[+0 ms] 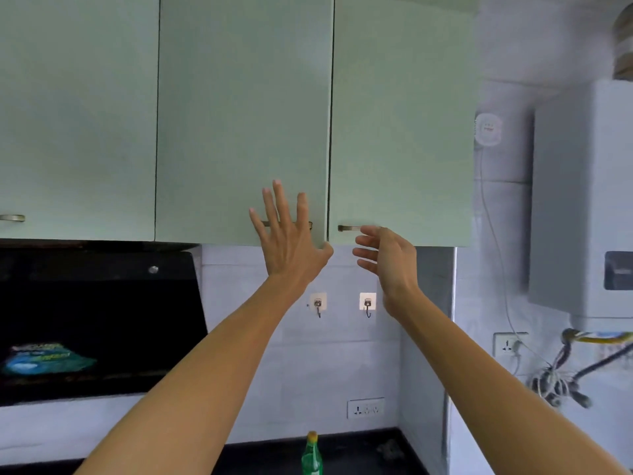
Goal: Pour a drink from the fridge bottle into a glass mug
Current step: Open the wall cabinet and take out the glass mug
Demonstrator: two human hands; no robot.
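Counter (pixel 363 447) bottle (pixel 311 455), seemingly upright, well below hands (pixel 291 243) (pixel 388 260)

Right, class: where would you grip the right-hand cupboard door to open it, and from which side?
Its horizontal bar handle, low by the left edge. Come from below with the right hand, fingers hooked behind the bar; the handle's spot suggests the door swings rightward.

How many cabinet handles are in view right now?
3. The left handle sits at the frame's edge; the middle handle is mostly covered by the left hand; the right handle is beside the right hand. More may lie outside the frame.
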